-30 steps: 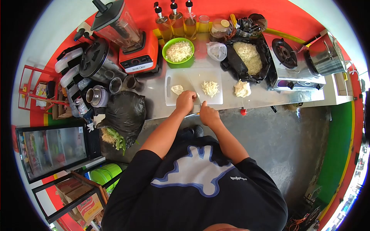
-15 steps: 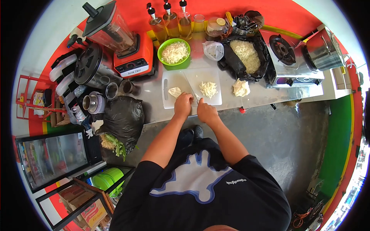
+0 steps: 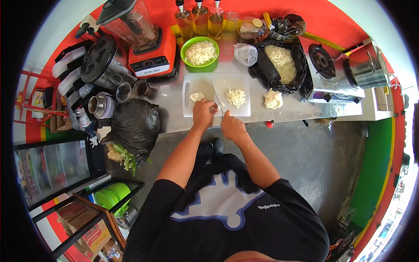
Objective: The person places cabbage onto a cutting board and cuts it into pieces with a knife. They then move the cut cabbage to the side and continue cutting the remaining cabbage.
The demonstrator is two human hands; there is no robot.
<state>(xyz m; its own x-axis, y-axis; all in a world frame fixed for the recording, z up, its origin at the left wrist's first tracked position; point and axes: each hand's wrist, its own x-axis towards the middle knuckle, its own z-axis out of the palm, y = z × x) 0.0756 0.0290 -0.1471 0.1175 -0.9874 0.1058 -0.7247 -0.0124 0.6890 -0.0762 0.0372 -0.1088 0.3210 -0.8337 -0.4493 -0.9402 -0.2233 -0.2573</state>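
My right hand is closed around the handle of a knife, whose blade points away from me across a white cutting board. Left of the blade, my left hand rests on the board's near edge with curled fingers, its fingertips close to the knife. Whatever the fingertips pinch is too small or hidden to make out. Just beyond that hand lies a pale flat piece, partly covered by it. To the right of the knife sits a small heap of pale thin shreds.
A green bowl of pale shreds stands behind the board, beside a red blender. At the right are a crumpled pale lump, a black bag with more pale shreds, and a gas stove. A black plastic bag bulges at left.
The view has shifted slightly. My left hand has slid a little left, away from the blade and closer to the pale piece, its fingers loosening. My right hand keeps hold of the knife.
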